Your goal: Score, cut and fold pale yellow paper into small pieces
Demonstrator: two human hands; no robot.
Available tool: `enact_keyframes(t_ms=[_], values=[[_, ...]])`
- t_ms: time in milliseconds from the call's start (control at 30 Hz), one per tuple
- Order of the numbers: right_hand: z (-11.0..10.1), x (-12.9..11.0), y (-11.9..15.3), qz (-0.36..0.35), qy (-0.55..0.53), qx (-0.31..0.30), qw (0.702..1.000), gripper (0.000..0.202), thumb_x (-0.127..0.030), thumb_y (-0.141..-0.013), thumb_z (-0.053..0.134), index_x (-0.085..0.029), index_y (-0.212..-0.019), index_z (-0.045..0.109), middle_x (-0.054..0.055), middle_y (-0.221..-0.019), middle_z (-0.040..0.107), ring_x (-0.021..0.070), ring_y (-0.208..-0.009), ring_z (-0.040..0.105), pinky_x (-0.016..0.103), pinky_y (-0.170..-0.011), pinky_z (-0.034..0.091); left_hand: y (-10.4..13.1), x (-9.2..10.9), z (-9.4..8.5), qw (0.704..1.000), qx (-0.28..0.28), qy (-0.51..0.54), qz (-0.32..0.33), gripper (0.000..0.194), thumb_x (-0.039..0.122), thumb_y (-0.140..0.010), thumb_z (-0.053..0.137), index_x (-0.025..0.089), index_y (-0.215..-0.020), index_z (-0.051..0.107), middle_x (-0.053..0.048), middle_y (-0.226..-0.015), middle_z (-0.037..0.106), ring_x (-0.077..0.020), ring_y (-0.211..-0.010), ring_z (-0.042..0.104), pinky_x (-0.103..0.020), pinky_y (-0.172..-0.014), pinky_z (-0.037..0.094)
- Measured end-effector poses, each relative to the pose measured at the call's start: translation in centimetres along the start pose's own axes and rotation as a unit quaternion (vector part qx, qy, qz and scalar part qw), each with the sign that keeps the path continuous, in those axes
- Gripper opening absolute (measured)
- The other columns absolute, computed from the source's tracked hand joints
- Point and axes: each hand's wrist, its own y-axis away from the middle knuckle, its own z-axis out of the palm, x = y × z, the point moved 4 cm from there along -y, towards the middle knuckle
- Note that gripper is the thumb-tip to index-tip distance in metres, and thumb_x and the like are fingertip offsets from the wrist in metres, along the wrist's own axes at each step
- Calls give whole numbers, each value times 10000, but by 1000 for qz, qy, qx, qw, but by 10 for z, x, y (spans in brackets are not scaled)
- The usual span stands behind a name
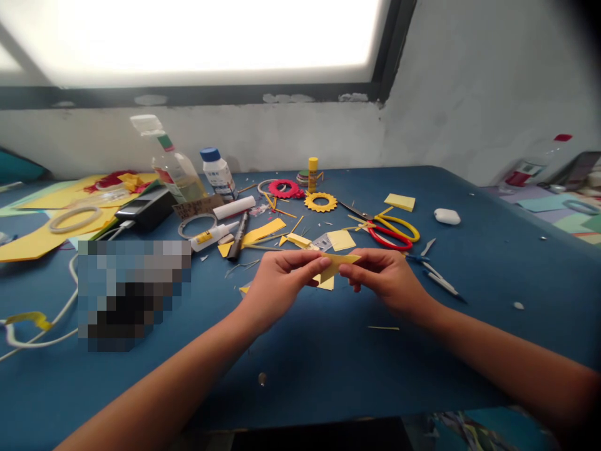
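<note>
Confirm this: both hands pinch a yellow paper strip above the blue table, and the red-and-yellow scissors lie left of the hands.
Wrong on one count. In the head view the scissors lie right of the yellow paper strip, beyond the right hand. The left hand and right hand do pinch it above the blue table.

On my feed I see a blue table (469, 263) littered with paper scraps. Red-and-yellow scissors (392, 230) lie near a yellow sticky-note pad (400, 202) and a white oval case (447, 217). A yellow paper ring (321, 202) sits just beside a red one (284, 188), with a yellow glue stick (312, 173) upright behind. A white blue-capped bottle (217, 172) stands beside a tilted clear bottle (171, 163). A black marker (239, 237) lies near a small glue tube (213, 236).
</note>
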Motion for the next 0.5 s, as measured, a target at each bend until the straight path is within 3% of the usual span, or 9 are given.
enact_keyframes(t_ms=[167,333,500], values=[[1,2,2,-9,-25,16,1000,133,-332,-707,735,-219,-646,699,-18,-608,583,94,-538,482,240,-510,417,4,6,-1,998,50,-25,38,116,299,-681,759,223,-768,766,-5,-700,722,-122,-600,610,-219,-576,528],[2,4,1,33,-85,40,995,179,-359,-720,704,-212,-621,677,-2,-609,572,104,-537,468,241,-481,411,8,8,2,994,83,-47,49,102,261,-650,766,215,-741,765,-15,-689,730,-152,-606,638,-241,-556,526],[-28,1,-7,21,-139,213,967,155,-353,-757,635,-216,-685,650,-8,-639,530,78,-473,396,220,-384,307,7,4,-6,989,120,-62,60,121,290,-684,742,214,-776,764,-20,-707,731,-146,-613,633,-237,-559,515]])
